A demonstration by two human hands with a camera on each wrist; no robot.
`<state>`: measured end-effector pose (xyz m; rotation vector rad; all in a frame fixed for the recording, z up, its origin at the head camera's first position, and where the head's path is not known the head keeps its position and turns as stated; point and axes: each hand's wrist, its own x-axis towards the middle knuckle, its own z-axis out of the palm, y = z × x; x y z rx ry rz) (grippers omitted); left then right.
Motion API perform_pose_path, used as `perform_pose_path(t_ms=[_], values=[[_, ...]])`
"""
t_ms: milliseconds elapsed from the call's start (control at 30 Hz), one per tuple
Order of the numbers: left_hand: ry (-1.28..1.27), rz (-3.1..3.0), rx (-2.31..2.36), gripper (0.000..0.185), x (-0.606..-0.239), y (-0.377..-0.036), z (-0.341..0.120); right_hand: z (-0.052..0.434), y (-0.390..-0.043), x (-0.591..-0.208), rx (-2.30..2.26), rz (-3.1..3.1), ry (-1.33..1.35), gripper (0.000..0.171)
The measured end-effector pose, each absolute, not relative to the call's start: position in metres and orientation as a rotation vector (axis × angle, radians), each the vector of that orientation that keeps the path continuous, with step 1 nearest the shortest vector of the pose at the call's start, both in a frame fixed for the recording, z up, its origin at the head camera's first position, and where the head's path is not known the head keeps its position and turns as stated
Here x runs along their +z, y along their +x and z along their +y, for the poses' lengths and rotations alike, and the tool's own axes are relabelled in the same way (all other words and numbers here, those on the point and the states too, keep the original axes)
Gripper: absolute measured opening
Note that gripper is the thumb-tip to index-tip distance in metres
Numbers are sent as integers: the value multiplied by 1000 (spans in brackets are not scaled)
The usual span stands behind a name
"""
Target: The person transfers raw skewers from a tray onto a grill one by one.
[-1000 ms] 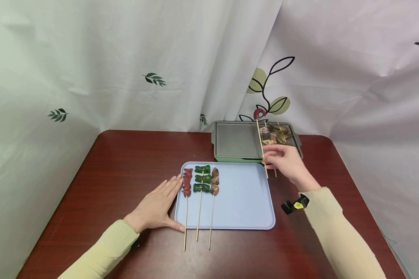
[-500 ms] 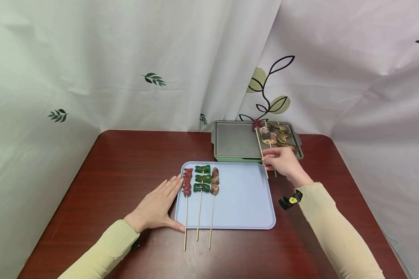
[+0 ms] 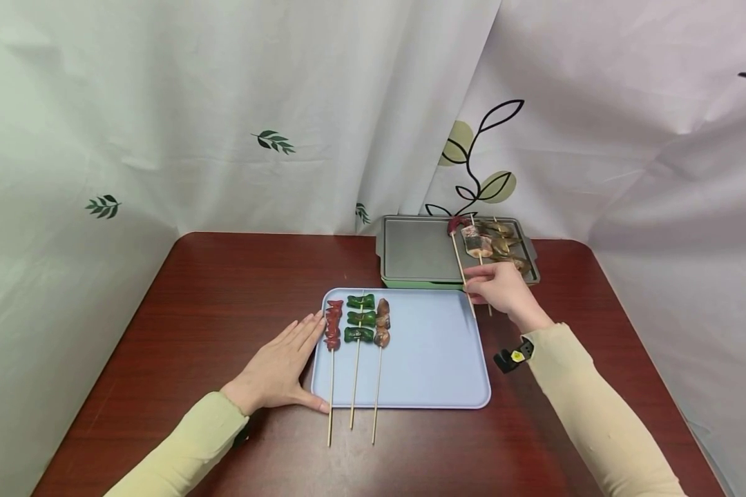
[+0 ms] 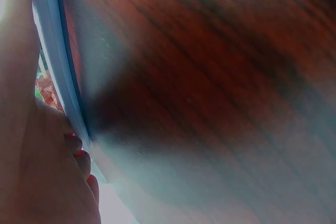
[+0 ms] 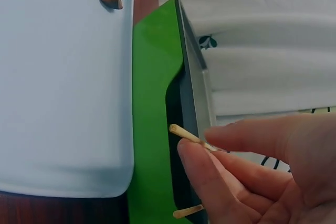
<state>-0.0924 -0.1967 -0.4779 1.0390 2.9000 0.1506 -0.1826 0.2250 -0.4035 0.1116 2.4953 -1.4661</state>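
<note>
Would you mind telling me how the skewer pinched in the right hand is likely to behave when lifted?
The skewer is a thin straight stick, so probably stiff but snappable. Its food sits at the far tip, so it would likely dip away from the right hand. The grip is a fingertip pinch near the bare end, so it may twist.

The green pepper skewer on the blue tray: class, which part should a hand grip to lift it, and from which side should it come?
Grip the green pepper skewer by its bare wooden stick, near the end that overhangs the blue tray toward the person. Come from that near side, probably pinching from above. The pepper pieces crowd the far end, and the neighbouring skewers on each side lie close, so the overhanging near end looks easiest to reach.
</note>
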Motion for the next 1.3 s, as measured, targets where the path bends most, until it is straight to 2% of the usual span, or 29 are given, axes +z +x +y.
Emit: perform_pose_path(t_ms=[233,833,1000,1300], values=[[1043,2903,148,145,-480,-93,-197,226,-177,-397,-1408,2635,73,42],[1040,2902,150,146,-482,-94,-197,211,-146,-344,-1802,2663,-75,43],[1042,2900,141,146,-482,-94,-198,209,-137,-340,-1753,2697,-114,45],[1037,2890,137,145,-480,-94,-197,204,-124,-341,-1710,2701,-164,39]])
